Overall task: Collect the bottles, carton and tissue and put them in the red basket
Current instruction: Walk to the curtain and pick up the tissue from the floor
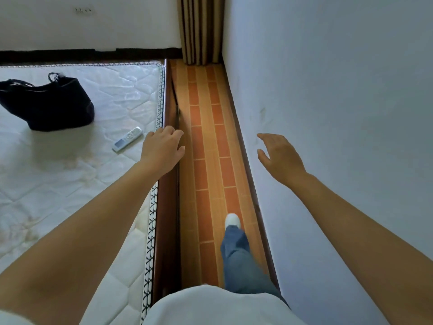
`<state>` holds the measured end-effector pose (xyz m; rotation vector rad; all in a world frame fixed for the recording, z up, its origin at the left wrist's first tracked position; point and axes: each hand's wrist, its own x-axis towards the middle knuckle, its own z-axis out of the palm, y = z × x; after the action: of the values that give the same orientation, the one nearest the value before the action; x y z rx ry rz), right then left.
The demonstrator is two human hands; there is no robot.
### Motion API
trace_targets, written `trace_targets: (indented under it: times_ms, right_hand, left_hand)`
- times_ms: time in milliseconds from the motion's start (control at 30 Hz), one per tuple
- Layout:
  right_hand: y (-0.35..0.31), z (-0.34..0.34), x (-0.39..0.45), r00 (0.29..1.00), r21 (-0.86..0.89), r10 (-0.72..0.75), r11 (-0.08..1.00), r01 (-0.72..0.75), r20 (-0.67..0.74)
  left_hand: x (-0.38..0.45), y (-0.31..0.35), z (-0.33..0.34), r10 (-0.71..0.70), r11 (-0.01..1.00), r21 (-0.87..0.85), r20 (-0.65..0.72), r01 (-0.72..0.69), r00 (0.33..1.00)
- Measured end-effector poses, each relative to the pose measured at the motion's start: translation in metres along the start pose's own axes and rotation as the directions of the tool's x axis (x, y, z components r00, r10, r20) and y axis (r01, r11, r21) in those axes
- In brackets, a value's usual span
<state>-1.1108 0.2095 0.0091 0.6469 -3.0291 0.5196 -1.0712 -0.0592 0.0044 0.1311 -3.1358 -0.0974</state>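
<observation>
Both grips are hanging wide, holding nothing: left hand point(161, 148) hovering over the mattress point(70, 174) edge, right hand point(280, 156) reaching beside the wall point(339, 90).

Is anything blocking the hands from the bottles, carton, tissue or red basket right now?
Cannot say: none of those are in view. The left hand and right hand are empty; only a black bag and remote lie on the mattress.
</observation>
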Motion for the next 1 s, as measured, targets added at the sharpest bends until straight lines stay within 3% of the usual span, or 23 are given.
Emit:
trace_targets:
  times_ms: [467,633,1000]
  right_hand:
    - [0.075,0.007,0.315,0.989,-0.023,-0.117,0.993,0.12,0.087]
    - [0.082,0.014,0.398,0.981,-0.01,-0.144,0.989,0.147,0.131]
    - [0.083,0.031,0.614,0.976,-0.015,-0.199,0.98,0.201,0.09]
  left_hand:
    - [0.293,-0.027,-0.002,-0.116,0.993,-0.01,-0.033,0.115,0.993]
    - [0.362,-0.048,-0.003,-0.175,0.985,-0.002,-0.025,0.175,0.984]
    - [0.558,-0.12,0.009,-0.182,0.983,-0.027,-0.045,0.18,0.982]
